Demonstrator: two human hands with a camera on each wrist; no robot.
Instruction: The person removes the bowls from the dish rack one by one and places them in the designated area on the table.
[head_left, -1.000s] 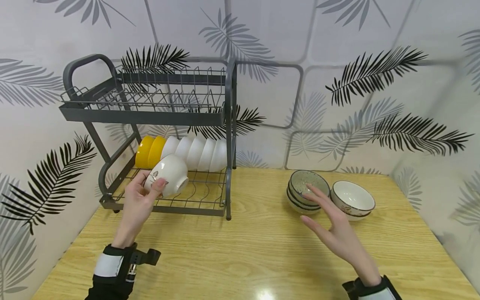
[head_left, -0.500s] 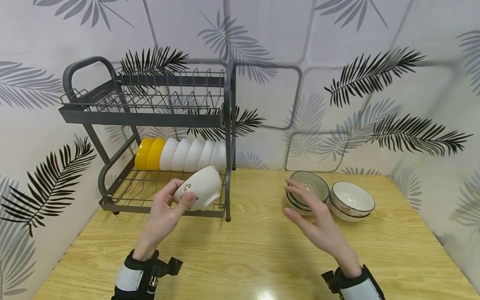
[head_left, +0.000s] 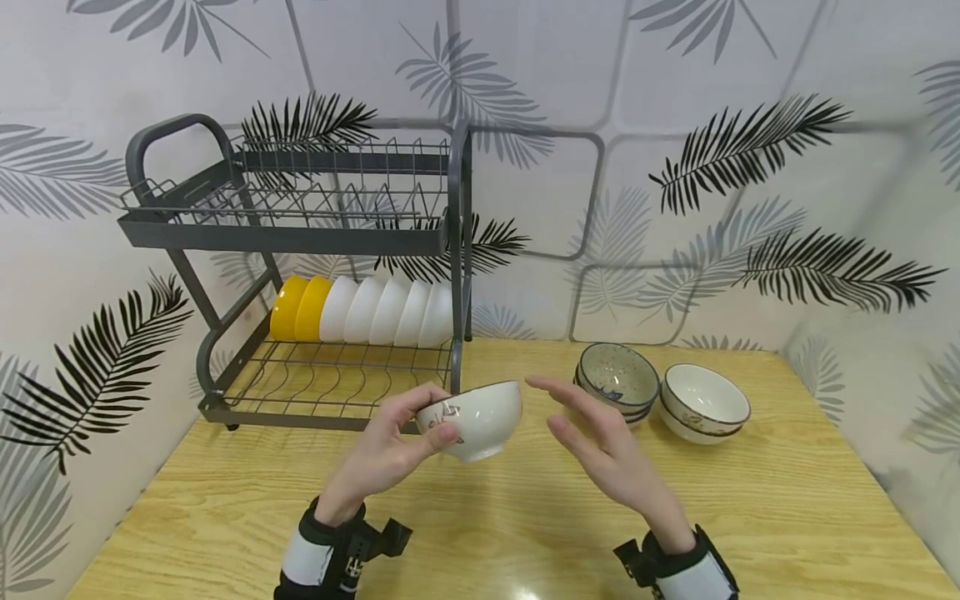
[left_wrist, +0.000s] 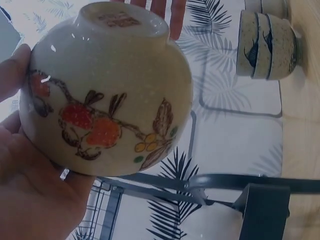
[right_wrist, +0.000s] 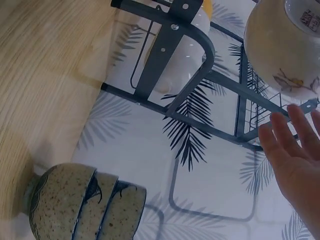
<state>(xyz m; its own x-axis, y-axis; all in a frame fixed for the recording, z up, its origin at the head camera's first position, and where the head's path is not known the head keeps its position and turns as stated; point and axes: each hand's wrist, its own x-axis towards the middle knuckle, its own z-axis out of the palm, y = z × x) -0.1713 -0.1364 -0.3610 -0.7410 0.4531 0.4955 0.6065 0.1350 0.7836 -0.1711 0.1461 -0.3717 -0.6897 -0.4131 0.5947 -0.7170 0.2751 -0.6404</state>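
Observation:
My left hand (head_left: 393, 450) grips a cream bowl (head_left: 483, 417) by its left side, thumb on the outside and fingers at the rim. The bowl is slightly tilted, held in front of the rack's right front corner. Its painted fruit and leaves, and the stamp on its base, show in the left wrist view (left_wrist: 107, 100). My right hand (head_left: 600, 450) is just right of the bowl with fingers extended and holds nothing. In the right wrist view its fingertips lie close beside the bowl (right_wrist: 280, 55).
A two-tier dark dish rack (head_left: 292, 242) stands at left. Its lower tier carries two yellow bowls (head_left: 288, 308) and several white bowls (head_left: 390, 312) in a row. At right, stacked speckled bowls (head_left: 618, 375) stand beside stacked cream bowls (head_left: 705, 400) on the wooden table (head_left: 495, 517).
My left hand has carried the cream bowl rightward, away from the front of the rack, turning it more upright. My right hand has moved left, off the speckled stack, toward the bowl.

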